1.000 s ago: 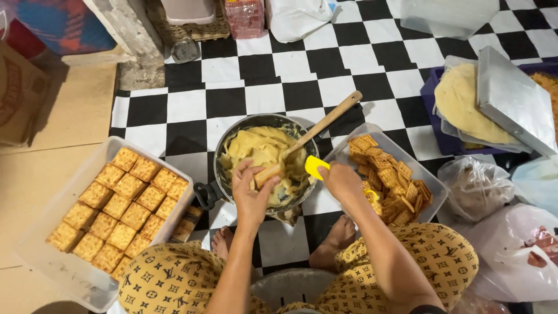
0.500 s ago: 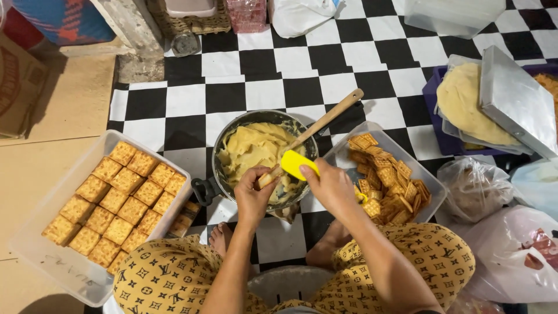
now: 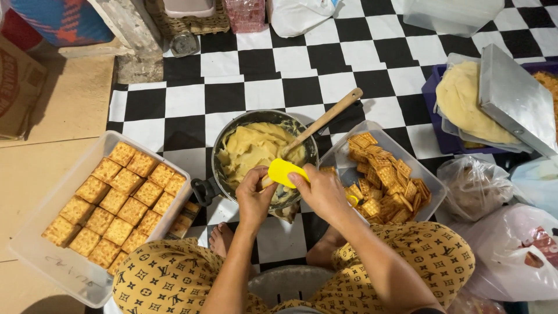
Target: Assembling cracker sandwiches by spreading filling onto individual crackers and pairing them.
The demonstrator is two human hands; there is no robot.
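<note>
A metal pot (image 3: 229, 135) of pale yellow paste (image 3: 251, 152) sits on the checkered floor in front of me, with a wooden spoon (image 3: 328, 116) leaning in it. My right hand (image 3: 322, 191) holds a yellow spatula (image 3: 283, 171) over the pot's near rim. My left hand (image 3: 256, 197) pinches a small cracker right beside the spatula blade; the cracker is mostly hidden by my fingers. My patterned trousers (image 3: 174, 276) and bare feet (image 3: 221, 239) fill the bottom of the view.
A clear tray of neatly laid square crackers (image 3: 116, 200) lies at left. A clear tub of loose crackers (image 3: 383, 174) is at right. Farther right are a blue crate with dough (image 3: 462, 96), a metal lid (image 3: 514, 96) and plastic bags (image 3: 482, 186).
Both hands have drawn closer together over the pot's near rim. The yellow spatula has moved left from above the loose-cracker tub to my left hand's fingertips.
</note>
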